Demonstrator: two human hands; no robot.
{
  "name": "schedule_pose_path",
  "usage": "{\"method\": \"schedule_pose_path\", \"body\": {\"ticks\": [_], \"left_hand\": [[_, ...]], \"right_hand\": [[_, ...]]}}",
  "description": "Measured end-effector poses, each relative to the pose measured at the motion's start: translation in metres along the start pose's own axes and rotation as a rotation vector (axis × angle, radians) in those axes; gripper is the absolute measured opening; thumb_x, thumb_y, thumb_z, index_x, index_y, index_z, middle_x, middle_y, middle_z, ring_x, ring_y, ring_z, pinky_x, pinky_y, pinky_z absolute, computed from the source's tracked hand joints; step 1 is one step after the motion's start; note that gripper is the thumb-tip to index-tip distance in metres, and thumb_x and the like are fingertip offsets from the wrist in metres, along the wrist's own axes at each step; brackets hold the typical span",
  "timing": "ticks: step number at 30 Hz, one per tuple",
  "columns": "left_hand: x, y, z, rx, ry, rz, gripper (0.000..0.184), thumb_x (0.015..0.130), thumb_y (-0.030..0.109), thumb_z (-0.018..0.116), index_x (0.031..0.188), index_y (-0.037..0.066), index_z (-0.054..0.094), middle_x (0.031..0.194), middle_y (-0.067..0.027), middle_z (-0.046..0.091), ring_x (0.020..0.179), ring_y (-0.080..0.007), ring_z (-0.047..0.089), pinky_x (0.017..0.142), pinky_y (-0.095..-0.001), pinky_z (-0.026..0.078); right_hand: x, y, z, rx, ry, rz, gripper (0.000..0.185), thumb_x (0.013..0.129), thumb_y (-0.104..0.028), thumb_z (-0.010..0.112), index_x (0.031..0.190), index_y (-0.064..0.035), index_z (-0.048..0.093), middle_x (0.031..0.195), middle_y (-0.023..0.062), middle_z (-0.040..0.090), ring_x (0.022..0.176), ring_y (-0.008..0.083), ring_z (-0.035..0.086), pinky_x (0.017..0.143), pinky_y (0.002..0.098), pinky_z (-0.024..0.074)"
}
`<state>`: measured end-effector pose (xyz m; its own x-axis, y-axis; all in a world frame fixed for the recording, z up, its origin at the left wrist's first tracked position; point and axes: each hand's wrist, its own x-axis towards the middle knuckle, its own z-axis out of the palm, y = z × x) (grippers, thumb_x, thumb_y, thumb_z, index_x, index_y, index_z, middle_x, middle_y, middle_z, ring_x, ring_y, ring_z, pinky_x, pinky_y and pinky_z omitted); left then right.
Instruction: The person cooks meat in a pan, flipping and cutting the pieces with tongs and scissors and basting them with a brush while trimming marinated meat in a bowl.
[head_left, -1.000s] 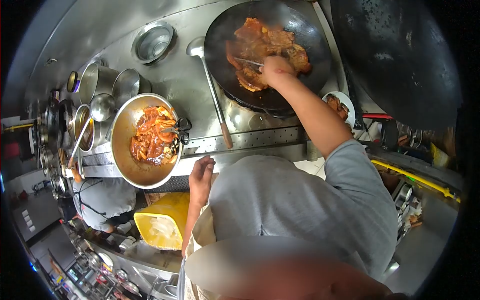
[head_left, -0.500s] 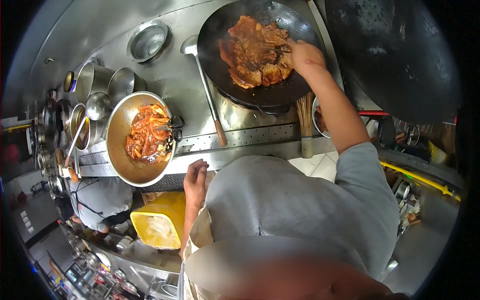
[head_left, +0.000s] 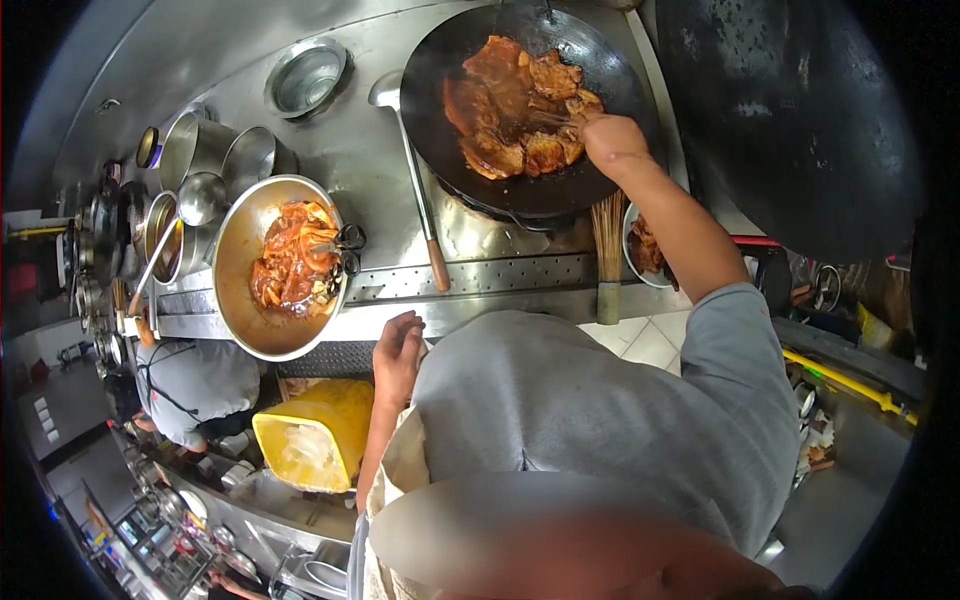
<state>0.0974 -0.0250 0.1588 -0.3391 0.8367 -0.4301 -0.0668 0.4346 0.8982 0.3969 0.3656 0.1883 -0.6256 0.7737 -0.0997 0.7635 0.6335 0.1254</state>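
My right hand is closed around a slim metal utensil that reaches into the meat; my fist hides its handle, and I cannot tell whether it is a fork or tongs. Browned, sauce-coated meat slices lie in a large black wok, with some steam above them. My left hand hangs by the counter's front edge, fingers loosely bent and holding nothing. To its left, a metal bowl contains red marinated raw meat and black-handled scissors.
A long-handled ladle lies between bowl and wok. Metal pots and another ladle stand at left; a bamboo brush and a bowl of cooked meat are right. A yellow bin stands below; a co-worker is at left.
My right hand has shifted slightly down and right and turned, its knuckles now more on top of the utensil. The meat stays in nearly the same place. My left hand stays by the counter edge.
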Motion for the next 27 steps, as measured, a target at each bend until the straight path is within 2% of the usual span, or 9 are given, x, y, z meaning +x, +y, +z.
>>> {"method": "schedule_pose_path", "body": {"ticks": [6, 8, 12, 13, 17, 19, 23, 25, 27], "left_hand": [[-0.004, -0.005, 0.001, 0.019, -0.03, -0.069, 0.03, 0.1, 0.013, 0.057, 0.126, -0.003, 0.055, 0.115, -0.0114, 0.065, 0.108, -0.0174, 0.06, 0.095, -0.0297, 0.047], [-0.004, -0.006, 0.001, -0.002, 0.002, -0.035, 0.03, 0.1, 0.012, 0.057, 0.126, -0.003, 0.055, 0.116, -0.0109, 0.065, 0.108, -0.0169, 0.06, 0.095, -0.0296, 0.047], [-0.001, -0.008, -0.002, 0.003, 0.016, -0.029, 0.03, 0.1, 0.012, 0.057, 0.126, -0.003, 0.055, 0.116, -0.0109, 0.065, 0.107, -0.0168, 0.06, 0.095, -0.0293, 0.047], [-0.001, -0.004, -0.001, 0.014, 0.016, -0.035, 0.03, 0.099, 0.012, 0.057, 0.126, -0.004, 0.055, 0.116, -0.011, 0.065, 0.107, -0.0168, 0.06, 0.094, -0.0292, 0.047], [0.0, 0.0, 0.002, 0.037, -0.018, -0.062, 0.03, 0.099, 0.01, 0.056, 0.126, -0.004, 0.055, 0.116, -0.0117, 0.065, 0.106, -0.0169, 0.061, 0.093, -0.0292, 0.048], [0.001, -0.001, 0.001, 0.05, -0.014, -0.045, 0.031, 0.099, 0.01, 0.056, 0.126, -0.004, 0.054, 0.117, -0.0119, 0.065, 0.107, -0.0167, 0.061, 0.093, -0.0291, 0.048], [0.0, -0.005, 0.0, 0.059, 0.004, -0.057, 0.031, 0.099, 0.01, 0.056, 0.127, -0.003, 0.054, 0.118, -0.0122, 0.065, 0.108, -0.0163, 0.061, 0.093, -0.0287, 0.049], [0.0, 0.0, 0.002, 0.052, 0.004, -0.072, 0.031, 0.1, 0.011, 0.056, 0.128, -0.003, 0.054, 0.118, -0.0122, 0.065, 0.108, -0.0163, 0.061, 0.093, -0.0287, 0.049], [0.001, 0.002, 0.005, 0.046, 0.0, -0.081, 0.031, 0.1, 0.012, 0.056, 0.128, -0.002, 0.054, 0.118, -0.0121, 0.065, 0.108, -0.0162, 0.061, 0.093, -0.0288, 0.05]], "right_hand": [[-0.003, 0.019, -0.017, 0.22, -0.021, 0.188, 0.03, 0.091, -0.016, 0.058, 0.117, -0.0065, 0.069, 0.11, 0.0142, 0.07, 0.099, 0.0325, 0.068, 0.082, 0.0435, 0.0532], [-0.007, 0.026, -0.024, 0.625, -0.02, 0.281, 0.031, 0.089, -0.021, 0.065, 0.118, -0.0137, 0.071, 0.105, 0.018, 0.071, 0.094, 0.0333, 0.068, 0.081, 0.045, 0.0516], [0.003, 0.055, 0.001, 1.068, -0.078, 0.234, 0.031, 0.088, -0.016, 0.068, 0.115, -0.0023, 0.071, 0.077, 0.0095, 0.069, 0.067, 0.0197, 0.063, 0.064, 0.0362, 0.048], [0.003, 0.055, -0.011, 1.208, -0.215, 0.388, 0.028, 0.087, -0.016, 0.069, 0.109, 0.0008, 0.072, 0.07, 0.0051, 0.064, 0.062, 0.0133, 0.059, 0.058, 0.0302, 0.0445], [0.016, 0.074, 0.015, 1.236, -0.399, 0.553, 0.024, 0.086, -0.015, 0.07, 0.105, -0.0009, 0.074, 0.069, 0.0029, 0.063, 0.058, 0.0113, 0.056, 0.054, 0.0272, 0.0415], [0.024, 0.077, 0.024, 1.002, -0.391, 0.617, 0.028, 0.085, -0.019, 0.072, 0.106, -0.0004, 0.073, 0.078, 0.0097, 0.07, 0.067, 0.019, 0.065, 0.062, 0.0325, 0.0496], [0.031, 0.071, 0.017, 0.581, -0.269, 0.488, 0.034, 0.083, -0.021, 0.072, 0.11, -0.0014, 0.071, 0.082, 0.0142, 0.072, 0.069, 0.0247, 0.068, 0.064, 0.0371, 0.0521], [0.027, 0.042, -0.017, 0.349, -0.129, 0.577, 0.027, 0.083, -0.018, 0.069, 0.106, -0.0044, 0.073, 0.104, 0.019, 0.072, 0.098, 0.0343, 0.069, 0.085, 0.0432, 0.0533], [0.033, 0.019, -0.025, 0.307, -0.19, 0.582, 0.026, 0.084, -0.016, 0.065, 0.105, -0.0042, 0.074, 0.107, 0.0203, 0.07, 0.101, 0.0355, 0.068, 0.086, 0.0441, 0.0535]]}}
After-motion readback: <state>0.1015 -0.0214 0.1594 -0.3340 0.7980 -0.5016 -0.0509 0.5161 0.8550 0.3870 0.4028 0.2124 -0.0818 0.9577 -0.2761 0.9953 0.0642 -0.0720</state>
